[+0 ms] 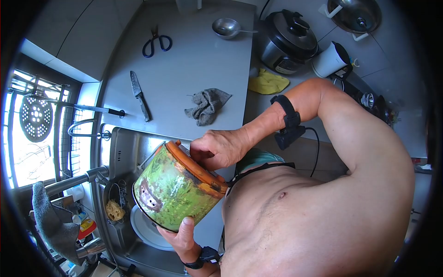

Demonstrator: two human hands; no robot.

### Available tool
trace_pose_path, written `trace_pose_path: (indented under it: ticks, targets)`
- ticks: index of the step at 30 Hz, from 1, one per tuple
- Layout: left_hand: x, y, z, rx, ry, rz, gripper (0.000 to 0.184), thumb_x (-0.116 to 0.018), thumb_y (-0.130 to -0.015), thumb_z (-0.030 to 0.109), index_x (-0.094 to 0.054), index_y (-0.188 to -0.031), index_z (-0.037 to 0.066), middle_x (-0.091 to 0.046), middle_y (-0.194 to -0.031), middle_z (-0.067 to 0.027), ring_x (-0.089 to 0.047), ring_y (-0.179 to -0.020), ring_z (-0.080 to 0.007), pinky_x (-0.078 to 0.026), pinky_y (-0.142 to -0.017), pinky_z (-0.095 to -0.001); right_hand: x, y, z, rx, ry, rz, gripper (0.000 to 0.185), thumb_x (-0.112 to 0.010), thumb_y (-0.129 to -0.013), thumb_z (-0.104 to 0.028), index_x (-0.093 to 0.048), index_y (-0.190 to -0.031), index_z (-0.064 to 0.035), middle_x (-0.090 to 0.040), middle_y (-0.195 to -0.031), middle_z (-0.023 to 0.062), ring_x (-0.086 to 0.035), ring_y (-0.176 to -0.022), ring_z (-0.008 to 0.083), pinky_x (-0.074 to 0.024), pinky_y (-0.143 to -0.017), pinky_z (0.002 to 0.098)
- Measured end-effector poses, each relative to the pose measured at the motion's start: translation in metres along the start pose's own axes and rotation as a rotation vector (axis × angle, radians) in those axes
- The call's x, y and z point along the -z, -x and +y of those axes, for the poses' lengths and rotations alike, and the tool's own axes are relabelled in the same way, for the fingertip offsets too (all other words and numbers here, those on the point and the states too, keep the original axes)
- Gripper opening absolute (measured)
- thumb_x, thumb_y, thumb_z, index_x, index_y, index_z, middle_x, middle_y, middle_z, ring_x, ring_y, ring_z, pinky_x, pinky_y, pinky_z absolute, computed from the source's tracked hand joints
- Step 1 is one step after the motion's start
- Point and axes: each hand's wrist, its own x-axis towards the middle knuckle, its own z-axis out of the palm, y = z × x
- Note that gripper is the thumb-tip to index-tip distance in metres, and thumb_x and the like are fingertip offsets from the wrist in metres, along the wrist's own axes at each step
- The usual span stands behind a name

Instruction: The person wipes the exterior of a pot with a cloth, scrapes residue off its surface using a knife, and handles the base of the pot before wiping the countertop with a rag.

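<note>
A worn green pot [177, 191] with an orange rim [196, 168] is tilted over the sink edge, its mouth turned toward my body. My left hand [177, 235] grips it from below, thumb pressed on the green side. At the mouth, my right hand [221, 150] is closed, with the fingers curled over the rim and partly inside. Whatever those fingers hold is hidden. A crumpled grey cloth [207, 105] lies on the counter near my right hand.
Beneath the pot, the sink [127, 143] contains a white plate [147, 228]; a yellow sponge [114, 210] sits beside it. On the counter lie a knife [140, 96], scissors [157, 44] and a metal bowl [226, 28]. A pressure cooker [286, 41] stands beyond a yellow cloth [268, 82].
</note>
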Motion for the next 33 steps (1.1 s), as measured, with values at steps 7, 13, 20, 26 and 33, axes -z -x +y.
trace_pose_path:
  ticks: [7, 13, 20, 26, 33]
  targets:
    - [-0.005, 0.006, 0.003, 0.019, -0.013, 0.011, 0.072, -0.085, -0.079, 0.027, -0.052, -0.132, -0.009, -0.065, -0.119, -0.0135, -0.063, -0.103, -0.0213, -0.049, -0.094, -0.0334, -0.002, 0.004, 0.002, -0.22, -0.11, -0.062, 0.019, -0.067, -0.091, -0.017, -0.063, -0.095, 0.0012, -0.067, -0.07, 0.0072, -0.064, -0.061, 0.0167, -0.0499, -0.058, 0.033]
    - [-0.006, 0.01, 0.008, 0.047, -0.051, -0.04, 0.065, -0.084, -0.08, 0.026, -0.057, -0.127, -0.009, -0.068, -0.115, -0.0126, -0.064, -0.099, -0.0209, -0.051, -0.091, -0.0331, 0.004, 0.005, -0.018, -0.399, -0.271, -0.135, 0.029, -0.061, -0.086, -0.024, -0.065, -0.089, 0.0044, -0.063, -0.063, 0.009, -0.063, -0.052, 0.0174, -0.0506, -0.05, 0.0312]
    - [-0.01, 0.012, 0.017, -0.006, -0.196, -0.123, 0.046, -0.083, -0.082, 0.025, -0.068, -0.113, -0.005, -0.072, -0.105, -0.0108, -0.067, -0.092, -0.0203, -0.052, -0.087, -0.0325, 0.0, 0.013, -0.013, -0.546, -0.452, -0.145, 0.035, -0.064, -0.095, -0.028, -0.063, -0.095, 0.0065, -0.064, -0.068, 0.0087, -0.063, -0.054, 0.014, -0.0511, -0.046, 0.0281]
    - [-0.001, 0.013, 0.016, -0.049, -0.402, -0.243, 0.034, -0.081, -0.083, 0.023, -0.073, -0.106, -0.001, -0.074, -0.102, -0.0103, -0.07, -0.092, -0.023, -0.053, -0.087, -0.0325, -0.002, 0.018, -0.008, -0.584, -0.529, -0.159, 0.037, -0.062, -0.098, -0.031, -0.063, -0.099, 0.0056, -0.064, -0.069, 0.0088, -0.063, -0.053, 0.0134, -0.0523, -0.045, 0.0272]
    - [0.002, 0.012, 0.012, 0.032, -0.242, -0.153, 0.047, -0.082, -0.083, 0.027, -0.068, -0.115, -0.005, -0.072, -0.106, -0.0113, -0.068, -0.097, -0.0211, -0.053, -0.091, -0.0356, -0.008, 0.012, 0.005, -0.674, -0.694, -0.184, 0.034, -0.059, -0.099, -0.031, -0.064, -0.102, 0.0021, -0.063, -0.069, 0.0065, -0.062, -0.053, 0.0132, -0.053, -0.046, 0.0272]
